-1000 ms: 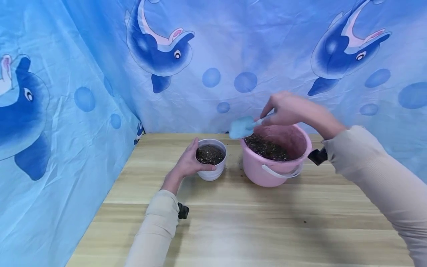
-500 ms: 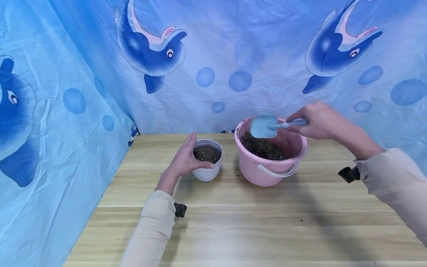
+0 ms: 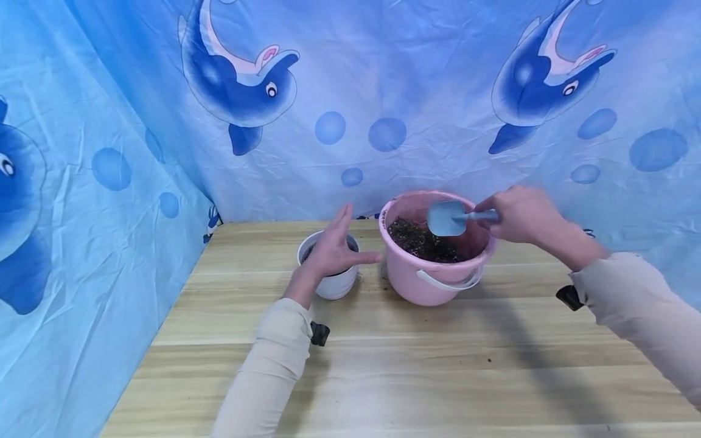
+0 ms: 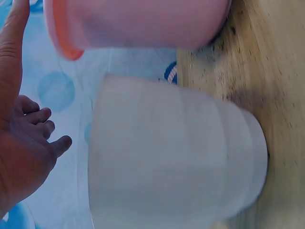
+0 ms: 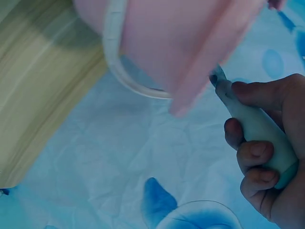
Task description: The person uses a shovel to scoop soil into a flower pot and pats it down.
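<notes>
My left hand (image 3: 333, 244) is over the white flower pot (image 3: 335, 286), thumb and fingers spread, holding nothing. Part of the dark soil in the pot is hidden behind it. The left wrist view shows the palm (image 4: 24, 152) apart from the pot's rim, with the ribbed pot wall (image 4: 162, 152) upright on the table. My right hand (image 3: 523, 213) grips the handle (image 5: 259, 126) of a light blue hand trowel. Its blade (image 3: 446, 219) hangs over the pink bucket (image 3: 416, 283), which holds dark soil (image 3: 421, 242).
The bucket's white carrying handle (image 3: 446, 283) hangs down its front. A wooden table (image 3: 383, 377) bears both containers, with a few soil crumbs scattered about. Behind and to the left hangs a blue curtain (image 3: 427, 73) printed with dolphins.
My left hand has let go of the pot's side and moved right, over its top. The trowel in my right hand has moved right and down, from between the containers to over the bucket.
</notes>
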The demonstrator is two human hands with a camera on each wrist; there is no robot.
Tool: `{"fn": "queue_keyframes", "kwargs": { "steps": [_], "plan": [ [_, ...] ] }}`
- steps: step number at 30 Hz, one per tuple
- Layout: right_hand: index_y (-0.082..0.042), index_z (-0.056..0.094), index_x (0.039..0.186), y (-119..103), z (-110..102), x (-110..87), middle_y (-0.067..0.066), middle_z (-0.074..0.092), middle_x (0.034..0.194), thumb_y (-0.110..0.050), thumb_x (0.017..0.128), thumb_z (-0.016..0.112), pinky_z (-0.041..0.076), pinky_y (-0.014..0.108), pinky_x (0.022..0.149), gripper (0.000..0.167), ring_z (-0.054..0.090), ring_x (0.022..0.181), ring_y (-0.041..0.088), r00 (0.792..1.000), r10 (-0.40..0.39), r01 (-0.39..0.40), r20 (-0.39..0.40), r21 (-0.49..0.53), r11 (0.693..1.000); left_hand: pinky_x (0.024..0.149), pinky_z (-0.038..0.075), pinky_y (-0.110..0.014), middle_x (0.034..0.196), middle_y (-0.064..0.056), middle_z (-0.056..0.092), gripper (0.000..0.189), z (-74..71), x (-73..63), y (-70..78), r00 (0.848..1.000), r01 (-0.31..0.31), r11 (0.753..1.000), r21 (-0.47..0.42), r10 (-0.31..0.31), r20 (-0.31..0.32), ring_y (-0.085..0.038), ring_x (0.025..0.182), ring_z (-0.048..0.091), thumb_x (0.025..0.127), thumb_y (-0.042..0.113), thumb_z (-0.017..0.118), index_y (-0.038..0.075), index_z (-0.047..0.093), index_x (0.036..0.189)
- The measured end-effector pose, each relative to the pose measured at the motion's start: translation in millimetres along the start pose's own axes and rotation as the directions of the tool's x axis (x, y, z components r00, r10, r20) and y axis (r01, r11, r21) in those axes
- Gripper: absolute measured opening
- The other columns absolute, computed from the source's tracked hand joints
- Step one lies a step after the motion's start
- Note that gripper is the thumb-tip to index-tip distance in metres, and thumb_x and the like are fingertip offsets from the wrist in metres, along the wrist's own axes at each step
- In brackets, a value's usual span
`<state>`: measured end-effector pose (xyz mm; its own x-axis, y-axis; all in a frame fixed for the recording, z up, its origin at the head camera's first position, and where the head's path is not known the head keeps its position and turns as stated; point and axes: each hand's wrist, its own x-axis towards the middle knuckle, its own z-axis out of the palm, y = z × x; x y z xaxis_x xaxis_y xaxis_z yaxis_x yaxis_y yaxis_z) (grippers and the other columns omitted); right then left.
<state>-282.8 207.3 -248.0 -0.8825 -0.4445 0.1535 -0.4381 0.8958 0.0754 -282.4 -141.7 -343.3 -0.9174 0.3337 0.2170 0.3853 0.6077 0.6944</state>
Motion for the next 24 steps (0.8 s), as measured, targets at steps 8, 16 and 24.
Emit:
{"fn": "queue_keyframes", "kwargs": {
  "steps": [8, 16, 24],
  "plan": [
    [-0.016, 0.076, 0.104, 5, 19, 3.7, 0.001, 0.068, 0.076, -0.020, 0.076, 0.075, 0.041, 0.036, 0.041, 0.028, 0.049, 0.057, 0.019, 0.999, -0.031, 0.032, 0.020, -0.053, 0.998, 0.117, 0.015, -0.045, 0.161, 0.003, -0.005, 0.137, 15.4, 12.3, 17.9, 1.000, -0.021, 0.999, -0.038, 0.021, -0.004, -0.020, 0.147, 0.002, 0.058, 0.060, 0.085, 0.027, -0.007, 0.154],
    [-0.016, 0.076, 0.103, 5, 23, 11.5, 0.001, 0.064, 0.071, -0.020, 0.080, 0.074, 0.041, 0.034, 0.040, 0.023, 0.049, 0.055, 0.018, 0.997, -0.069, 0.070, 0.021, -0.070, 0.995, 0.118, 0.012, -0.044, 0.160, 0.007, -0.009, 0.138, 32.5, 22.8, 33.3, 1.000, -0.014, 0.993, -0.113, 0.013, -0.006, -0.020, 0.147, -0.002, 0.056, 0.063, 0.084, 0.029, -0.008, 0.153],
    [-0.014, 0.074, 0.109, 12, 33, 18.5, 0.002, 0.063, 0.072, -0.021, 0.081, 0.072, 0.041, 0.033, 0.042, 0.029, 0.046, 0.055, 0.019, 0.997, -0.081, 0.081, -0.004, -0.061, 0.995, 0.117, 0.012, -0.050, 0.161, 0.007, -0.009, 0.132, 56.2, 30.6, 35.7, 1.000, -0.002, 0.976, -0.216, -0.003, -0.023, -0.023, 0.147, -0.001, 0.063, 0.053, 0.086, 0.034, -0.009, 0.153]
  ]
}}
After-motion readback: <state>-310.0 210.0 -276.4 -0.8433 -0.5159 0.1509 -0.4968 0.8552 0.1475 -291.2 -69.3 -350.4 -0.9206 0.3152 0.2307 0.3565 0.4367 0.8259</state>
